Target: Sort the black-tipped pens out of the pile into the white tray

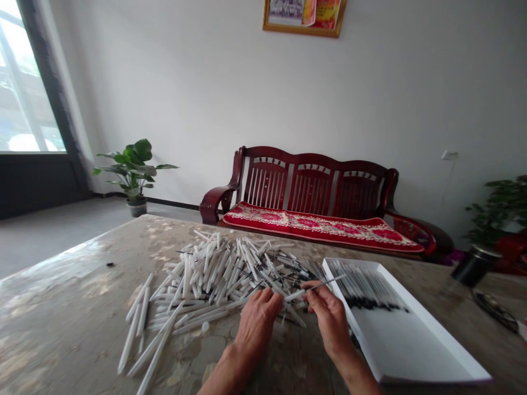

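Observation:
A large loose pile of white pen-like tubes, with thin dark rods among them, lies on the table before me. My left hand is at the pile's near right side, fingers closed on one end of a white tube. Just to its right, my right hand is closed in a pinch on a thin dark rod that slants up to the right. The white tube's other end meets the right fingertips; whether they grip it too is unclear. Both palms are hidden.
A shallow white box stands right of my right hand, with a row of thin black-ended sticks. Several long white tubes lie left on the patterned table. A black cylindrical container is far right. Behind stands a wooden bench.

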`<state>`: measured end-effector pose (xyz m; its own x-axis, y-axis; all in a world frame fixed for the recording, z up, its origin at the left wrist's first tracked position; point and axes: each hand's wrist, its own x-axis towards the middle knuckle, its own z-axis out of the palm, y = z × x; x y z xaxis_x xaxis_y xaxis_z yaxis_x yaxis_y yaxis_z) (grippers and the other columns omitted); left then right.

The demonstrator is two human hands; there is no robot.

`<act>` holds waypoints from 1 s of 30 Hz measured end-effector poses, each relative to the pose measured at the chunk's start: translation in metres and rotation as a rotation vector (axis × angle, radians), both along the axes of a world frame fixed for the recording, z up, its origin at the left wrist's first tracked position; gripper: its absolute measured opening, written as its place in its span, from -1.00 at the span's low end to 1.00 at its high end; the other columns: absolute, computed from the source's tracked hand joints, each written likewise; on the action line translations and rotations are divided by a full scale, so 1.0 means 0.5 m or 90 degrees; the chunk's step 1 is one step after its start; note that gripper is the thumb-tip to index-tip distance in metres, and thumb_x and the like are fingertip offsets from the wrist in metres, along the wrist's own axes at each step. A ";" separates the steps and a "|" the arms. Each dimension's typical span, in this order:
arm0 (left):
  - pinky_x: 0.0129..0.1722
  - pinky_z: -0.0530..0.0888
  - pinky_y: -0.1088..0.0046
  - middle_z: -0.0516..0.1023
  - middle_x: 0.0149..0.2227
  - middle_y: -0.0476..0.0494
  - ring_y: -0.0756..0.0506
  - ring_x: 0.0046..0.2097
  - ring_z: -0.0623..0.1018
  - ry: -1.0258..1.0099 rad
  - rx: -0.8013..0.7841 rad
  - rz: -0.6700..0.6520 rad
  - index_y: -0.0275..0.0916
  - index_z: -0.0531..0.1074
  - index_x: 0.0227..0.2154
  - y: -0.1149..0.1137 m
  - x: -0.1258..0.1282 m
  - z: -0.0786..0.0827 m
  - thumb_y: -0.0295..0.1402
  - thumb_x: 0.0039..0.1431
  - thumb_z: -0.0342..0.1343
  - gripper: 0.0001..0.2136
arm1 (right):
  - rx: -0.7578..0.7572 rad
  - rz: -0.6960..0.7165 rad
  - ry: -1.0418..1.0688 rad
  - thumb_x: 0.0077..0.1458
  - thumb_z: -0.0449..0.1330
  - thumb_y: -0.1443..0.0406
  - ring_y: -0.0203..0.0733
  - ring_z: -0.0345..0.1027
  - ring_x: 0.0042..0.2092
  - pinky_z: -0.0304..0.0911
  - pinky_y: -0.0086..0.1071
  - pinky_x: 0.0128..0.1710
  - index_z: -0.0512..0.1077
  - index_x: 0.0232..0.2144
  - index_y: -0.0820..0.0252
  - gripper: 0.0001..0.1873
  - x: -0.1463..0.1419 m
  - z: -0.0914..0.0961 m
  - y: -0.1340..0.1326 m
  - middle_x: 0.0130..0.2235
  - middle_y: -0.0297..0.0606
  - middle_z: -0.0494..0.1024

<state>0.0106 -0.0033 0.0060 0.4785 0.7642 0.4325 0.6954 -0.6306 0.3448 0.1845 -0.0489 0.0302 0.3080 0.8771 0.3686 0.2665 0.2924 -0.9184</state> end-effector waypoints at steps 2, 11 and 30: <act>-0.29 0.30 0.41 0.52 -0.31 -0.05 -0.12 -0.25 0.48 0.001 -0.008 0.004 -0.13 0.47 -0.31 -0.003 0.003 0.001 -0.39 0.26 0.04 -0.88 | -0.014 0.012 0.001 0.11 0.18 0.01 -0.14 0.43 -0.32 0.32 -0.40 -0.43 0.53 -0.14 0.15 -0.58 -0.002 -0.001 0.000 -0.23 -0.18 0.60; -0.08 0.39 0.26 0.53 -0.10 -0.12 -0.18 -0.08 0.48 -0.071 0.042 0.002 -0.09 0.39 0.01 -0.024 0.015 0.003 -0.42 0.16 0.15 -0.66 | -0.056 0.005 0.053 -0.06 0.31 -0.02 -0.27 0.32 -0.51 0.25 -0.47 -0.56 0.53 -0.30 0.19 -0.58 0.014 0.004 0.011 -0.52 -0.34 0.48; 0.28 -0.02 -0.14 0.41 0.21 -0.14 -0.26 0.29 0.25 0.084 0.123 0.051 0.02 0.36 0.14 0.057 -0.047 -0.045 -0.54 0.19 -0.04 -0.51 | -0.146 -0.070 0.362 -0.30 0.40 -0.01 -0.19 0.45 -0.43 0.28 -0.43 -0.55 0.51 -0.28 0.20 -0.45 0.018 -0.070 0.045 -0.39 -0.24 0.64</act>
